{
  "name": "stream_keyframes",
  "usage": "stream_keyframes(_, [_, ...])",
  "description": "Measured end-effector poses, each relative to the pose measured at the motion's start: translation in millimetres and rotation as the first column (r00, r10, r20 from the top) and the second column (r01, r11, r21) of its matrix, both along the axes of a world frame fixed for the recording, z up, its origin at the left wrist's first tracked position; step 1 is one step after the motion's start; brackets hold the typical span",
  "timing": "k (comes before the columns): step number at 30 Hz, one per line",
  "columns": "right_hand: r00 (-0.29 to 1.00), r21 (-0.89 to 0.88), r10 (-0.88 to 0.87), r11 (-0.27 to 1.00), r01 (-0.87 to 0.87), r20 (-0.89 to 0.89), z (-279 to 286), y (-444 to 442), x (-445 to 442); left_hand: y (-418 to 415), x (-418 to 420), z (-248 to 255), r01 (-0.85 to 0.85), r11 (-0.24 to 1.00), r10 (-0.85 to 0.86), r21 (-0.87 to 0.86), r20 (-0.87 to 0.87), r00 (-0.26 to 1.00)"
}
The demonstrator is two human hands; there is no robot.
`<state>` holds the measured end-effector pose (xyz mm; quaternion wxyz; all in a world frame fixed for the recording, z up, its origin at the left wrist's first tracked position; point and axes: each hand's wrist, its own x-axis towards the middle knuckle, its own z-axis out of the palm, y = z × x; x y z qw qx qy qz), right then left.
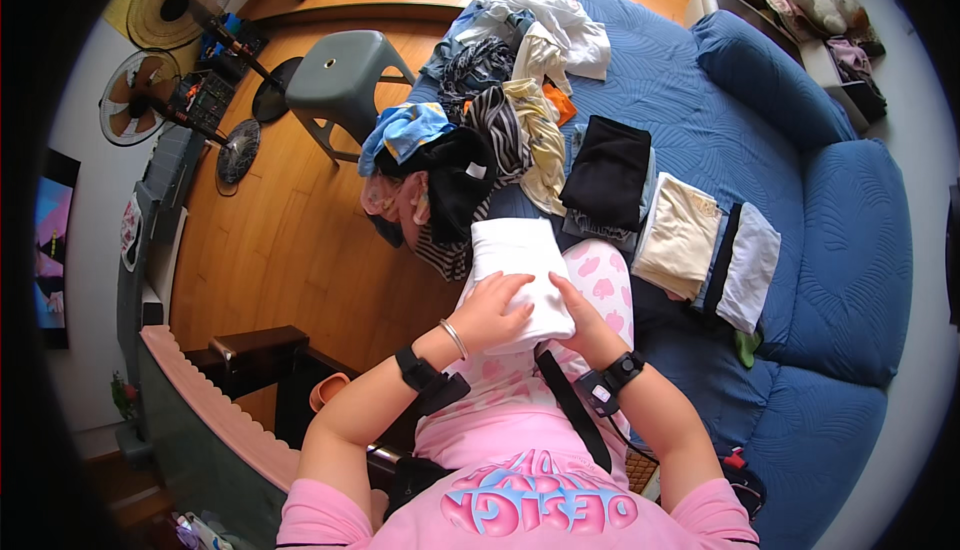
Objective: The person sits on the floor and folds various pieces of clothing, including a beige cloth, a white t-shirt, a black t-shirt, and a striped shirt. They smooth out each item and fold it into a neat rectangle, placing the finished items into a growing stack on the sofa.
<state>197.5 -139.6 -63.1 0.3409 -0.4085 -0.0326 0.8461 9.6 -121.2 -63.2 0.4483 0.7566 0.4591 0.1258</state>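
A folded white garment (516,246) lies across my lap, over my white trousers with pink shapes (604,280). My left hand (495,311) rests on top of it from the left side, its fingers spread over the cloth. At the right edge, my right hand (585,321) grips the garment, thumb on top and the other fingers hidden beneath. Just beyond, to the right, sits a folded stack topped by a black garment (607,167). Next to that are a cream folded garment (675,231) and a pale grey-white folded garment (750,265).
A loose heap of clothes (487,122) spreads over the edge of the blue-covered sofa (735,130). Left of it stands a grey plastic stool (337,77) on the wooden floor (330,250). Two standing fans (142,100) are farther left. A scalloped pink-edged cover (217,392) lies near my left elbow.
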Motion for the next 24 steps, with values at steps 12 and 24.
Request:
stream_keyframes(12, [0.929,0.167,0.013,0.983,-0.081,0.371,-89,-15,-3,32,-13,-59,-0.386,0.921,0.388,0.042,-0.172,0.906])
stream_keyframes(24, [0.976,0.098,0.101,0.988,-0.122,0.195,-50,-8,4,102,-33,-61,-0.474,0.440,0.798,-0.763,0.089,0.596])
